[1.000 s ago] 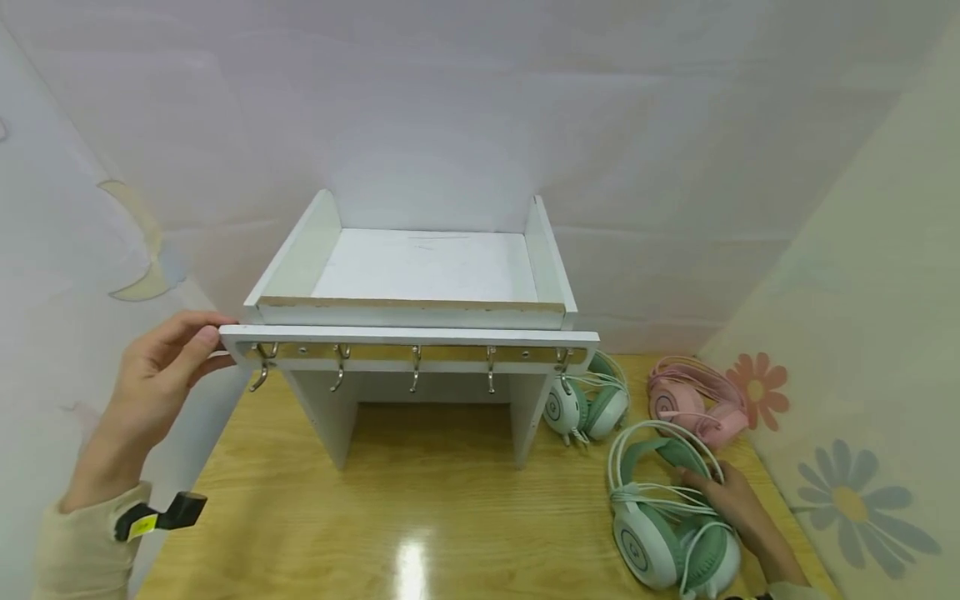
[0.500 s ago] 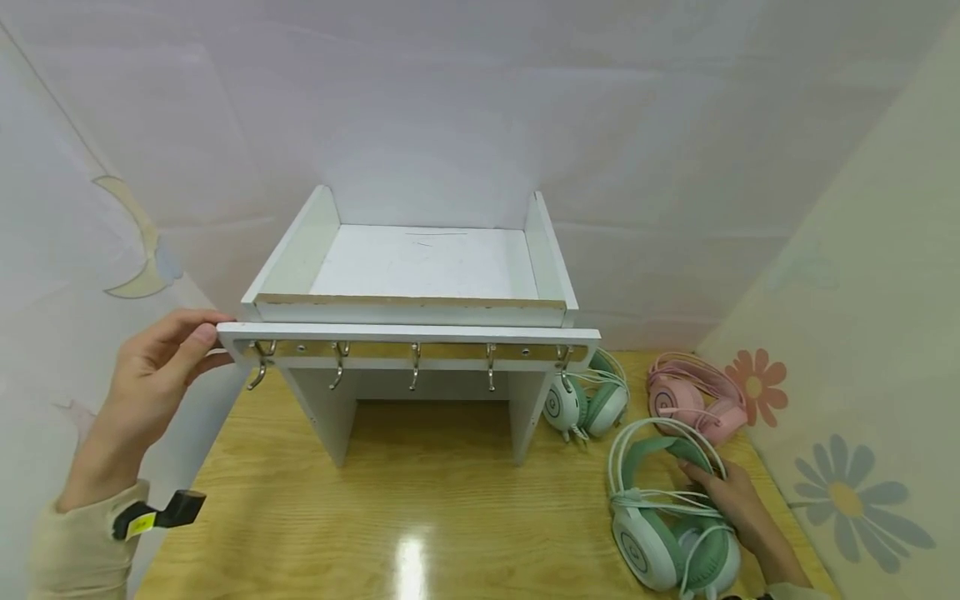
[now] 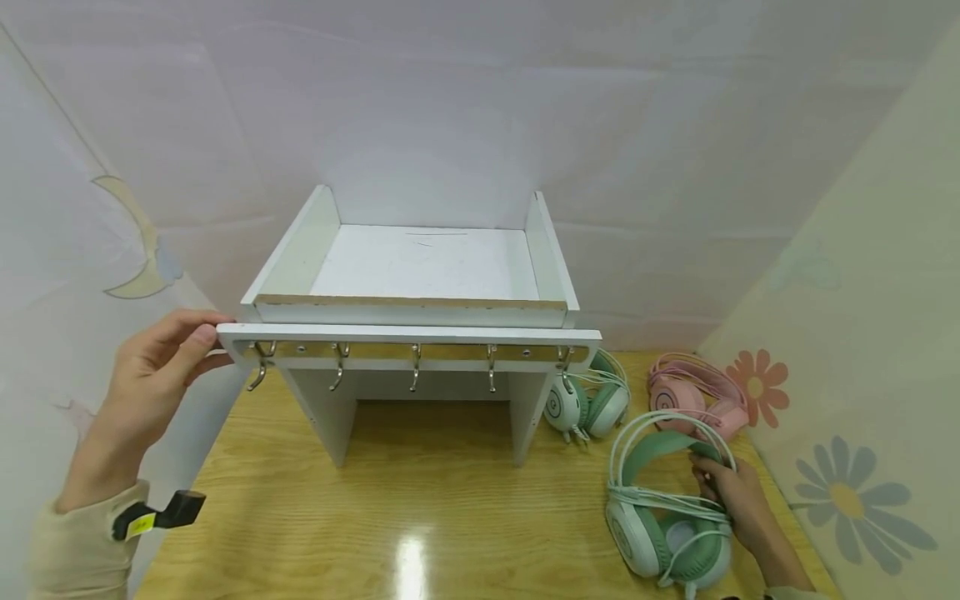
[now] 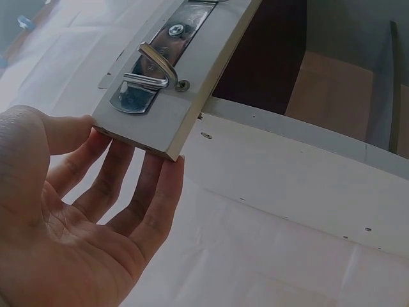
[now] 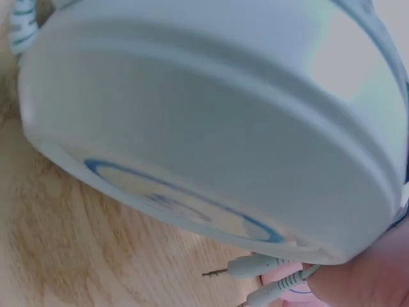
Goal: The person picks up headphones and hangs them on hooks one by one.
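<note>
A white wooden shelf unit (image 3: 435, 262) stands on the table, with a hook rack (image 3: 457, 360) of several metal hooks along its front. My left hand (image 3: 153, 379) holds the rack's left end; in the left wrist view the thumb and fingertips touch the board end (image 4: 144, 131) on its edges. At the right, my right hand (image 3: 738, 496) grips the headband of a white-and-green headset (image 3: 630, 533), its cable wrapped round it. One ear cup (image 5: 204, 128) fills most of the right wrist view, with audio plugs (image 5: 255, 265) below it. The headband grip is partly hidden.
Behind the held headset lie a pink headset (image 3: 678, 396) and, beside the shelf's right leg, another white-and-green headset (image 3: 566, 408). The wooden table (image 3: 442, 517) meets a white back wall and decorated side walls.
The right hand has lifted and tilted the white-and-green headset slightly, its headband now higher and the ear cups shifted a little. The left hand stays at the rack's end.
</note>
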### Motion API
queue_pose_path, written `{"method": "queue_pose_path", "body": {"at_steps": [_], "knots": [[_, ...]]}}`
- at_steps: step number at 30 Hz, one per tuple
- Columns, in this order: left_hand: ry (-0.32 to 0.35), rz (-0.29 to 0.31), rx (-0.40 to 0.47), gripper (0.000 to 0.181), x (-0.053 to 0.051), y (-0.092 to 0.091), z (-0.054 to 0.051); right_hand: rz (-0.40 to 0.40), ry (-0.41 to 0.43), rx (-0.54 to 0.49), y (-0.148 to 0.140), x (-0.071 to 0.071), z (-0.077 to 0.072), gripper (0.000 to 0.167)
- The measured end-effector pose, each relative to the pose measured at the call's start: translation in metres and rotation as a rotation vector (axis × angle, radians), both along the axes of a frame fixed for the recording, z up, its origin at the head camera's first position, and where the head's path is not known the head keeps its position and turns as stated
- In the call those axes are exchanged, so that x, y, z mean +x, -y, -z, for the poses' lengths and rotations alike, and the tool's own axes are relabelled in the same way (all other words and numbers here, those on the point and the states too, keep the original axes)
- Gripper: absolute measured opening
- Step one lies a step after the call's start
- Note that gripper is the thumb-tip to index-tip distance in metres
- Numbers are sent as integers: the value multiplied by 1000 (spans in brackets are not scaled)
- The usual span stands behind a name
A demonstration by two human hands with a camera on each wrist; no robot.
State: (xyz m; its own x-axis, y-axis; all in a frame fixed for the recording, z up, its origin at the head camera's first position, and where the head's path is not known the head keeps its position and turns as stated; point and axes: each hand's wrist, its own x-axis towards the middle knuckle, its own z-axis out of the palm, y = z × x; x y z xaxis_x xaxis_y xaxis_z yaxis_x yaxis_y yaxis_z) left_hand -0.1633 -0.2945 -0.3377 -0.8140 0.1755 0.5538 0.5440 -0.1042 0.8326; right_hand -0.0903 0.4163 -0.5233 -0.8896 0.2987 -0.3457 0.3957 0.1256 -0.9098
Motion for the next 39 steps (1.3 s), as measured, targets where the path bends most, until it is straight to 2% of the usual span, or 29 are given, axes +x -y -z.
{"method": "queue_pose_path", "body": {"at_steps": [4, 7, 15, 18, 19, 24, 30, 37, 39], "knots": [[29, -37, -22, 23, 2, -1, -1, 3, -48, -69, 4, -1, -2, 37], [24, -32, -6, 23, 2, -2, -1, 2, -101, -106, 8, 0, -4, 46], [43, -83, -12, 24, 4, -3, -1, 17, -212, -184, 19, 5, -11, 48], [46, -85, -11, 24, 3, -3, -1, 14, -267, -180, 23, 6, -13, 46], [32, -65, 2, 23, 2, -3, -1, 11, -290, -178, 24, 7, -13, 45], [23, -52, 0, 22, 1, -2, -1, 1, -395, -155, 29, 9, -14, 42], [41, -79, -23, 25, 3, -5, -3, 16, -433, -127, 33, 10, -21, 45], [39, -80, -21, 24, 3, -4, -2, -23, -561, -167, 43, 15, -32, 48], [20, -58, -3, 22, 2, -3, 0, -20, -606, -173, 47, 16, -37, 50]]}}
